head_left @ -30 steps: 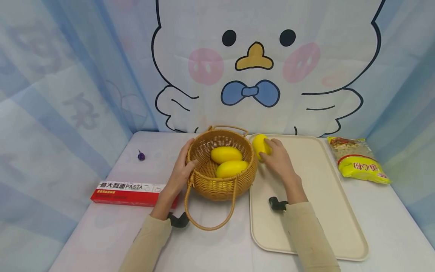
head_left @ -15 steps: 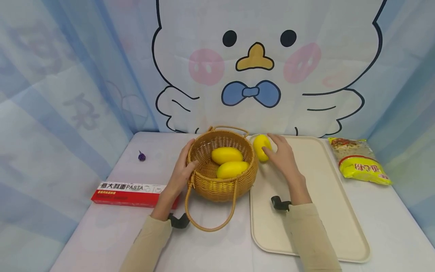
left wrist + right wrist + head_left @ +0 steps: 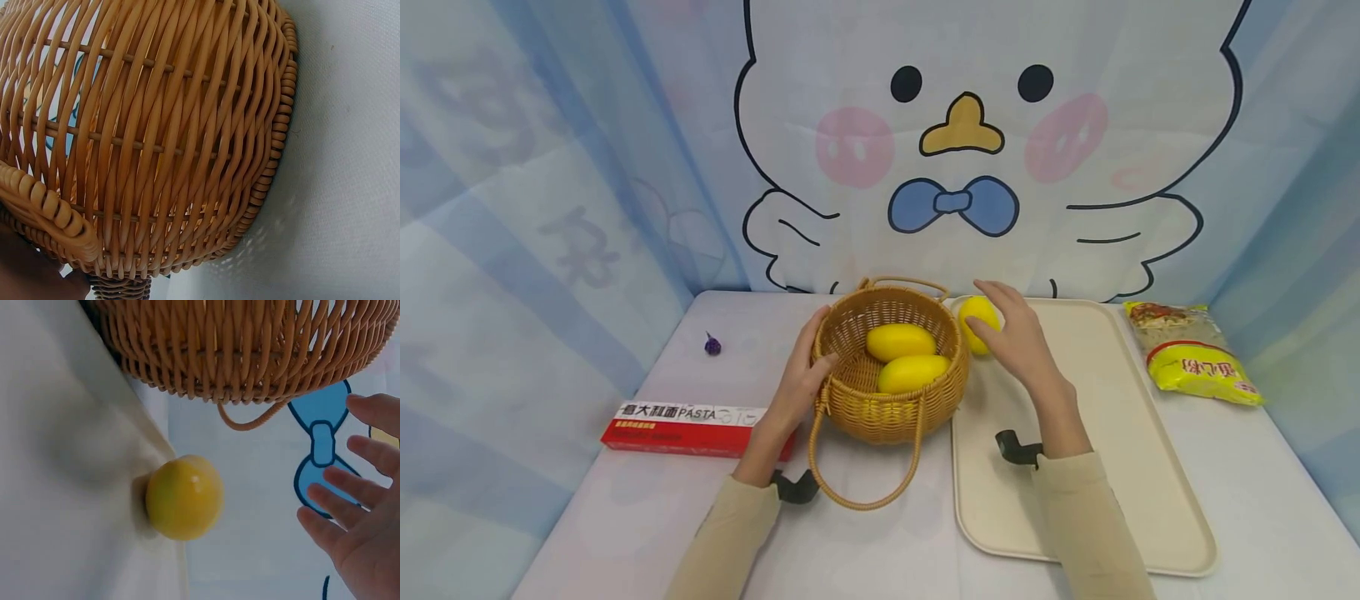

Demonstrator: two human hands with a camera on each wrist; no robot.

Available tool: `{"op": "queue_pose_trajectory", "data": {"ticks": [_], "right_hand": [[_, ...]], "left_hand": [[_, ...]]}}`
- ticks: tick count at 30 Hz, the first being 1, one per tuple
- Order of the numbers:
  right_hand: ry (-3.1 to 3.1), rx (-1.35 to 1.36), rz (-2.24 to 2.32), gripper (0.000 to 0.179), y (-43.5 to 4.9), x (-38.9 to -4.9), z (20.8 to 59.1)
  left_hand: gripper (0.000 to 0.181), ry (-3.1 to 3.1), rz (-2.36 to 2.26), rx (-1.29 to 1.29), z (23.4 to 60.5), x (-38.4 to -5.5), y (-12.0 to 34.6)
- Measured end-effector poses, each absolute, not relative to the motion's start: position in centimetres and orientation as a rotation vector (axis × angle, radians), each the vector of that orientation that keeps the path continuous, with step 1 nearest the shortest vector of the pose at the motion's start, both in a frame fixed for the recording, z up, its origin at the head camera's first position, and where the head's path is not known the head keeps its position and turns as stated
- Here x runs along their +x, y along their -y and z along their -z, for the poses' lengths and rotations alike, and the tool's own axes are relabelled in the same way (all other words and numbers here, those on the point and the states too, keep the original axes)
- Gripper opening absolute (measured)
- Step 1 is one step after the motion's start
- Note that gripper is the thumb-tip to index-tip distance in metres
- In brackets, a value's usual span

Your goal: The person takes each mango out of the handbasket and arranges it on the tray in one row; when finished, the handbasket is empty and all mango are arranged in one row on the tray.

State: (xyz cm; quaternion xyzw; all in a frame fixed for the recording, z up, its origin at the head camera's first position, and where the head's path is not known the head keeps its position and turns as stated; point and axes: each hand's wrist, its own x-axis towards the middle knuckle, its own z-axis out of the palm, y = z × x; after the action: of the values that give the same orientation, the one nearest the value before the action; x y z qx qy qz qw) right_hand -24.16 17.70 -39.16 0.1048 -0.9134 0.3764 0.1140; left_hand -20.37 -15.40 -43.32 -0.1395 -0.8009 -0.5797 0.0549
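Note:
A wicker basket (image 3: 880, 425) stands on the table, its front handle hanging down. My left hand (image 3: 797, 379) grips its left rim, thumb over the inside; the left wrist view shows mostly the woven basket wall (image 3: 162, 125). Inside the basket lie two yellow mango-like fruits, a rear one (image 3: 901, 342) and a front one (image 3: 913, 374). Another such fruit (image 3: 976, 321) rests in the far left corner of the cream tray (image 3: 1075, 508). Beside it, my right hand (image 3: 1018, 342) has its fingers spread. The right wrist view shows this hand (image 3: 369, 506) apart from the fruit (image 3: 184, 497).
A red and white pasta box (image 3: 685, 429) lies left of the basket, partly behind the left forearm. Farther back sits a small purple item (image 3: 712, 344). A yellow noodle packet (image 3: 1195, 354) lies right of the tray. A printed curtain (image 3: 955, 250) closes off the back.
My right hand, earlier with its fingers at the fruit on the tray, has spread its fingers and drawn off it. The left hand and basket have stayed in place.

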Motion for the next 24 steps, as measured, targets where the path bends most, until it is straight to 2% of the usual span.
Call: {"op": "queue_pose_trajectory", "data": {"ticks": [24], "right_hand": [[2.662,0.743,-1.074,0.059,-13.5,-20.9,36.4]], "left_hand": [[0.068,2.42,1.749,-0.425,43.5,-20.2,15.2]]}}
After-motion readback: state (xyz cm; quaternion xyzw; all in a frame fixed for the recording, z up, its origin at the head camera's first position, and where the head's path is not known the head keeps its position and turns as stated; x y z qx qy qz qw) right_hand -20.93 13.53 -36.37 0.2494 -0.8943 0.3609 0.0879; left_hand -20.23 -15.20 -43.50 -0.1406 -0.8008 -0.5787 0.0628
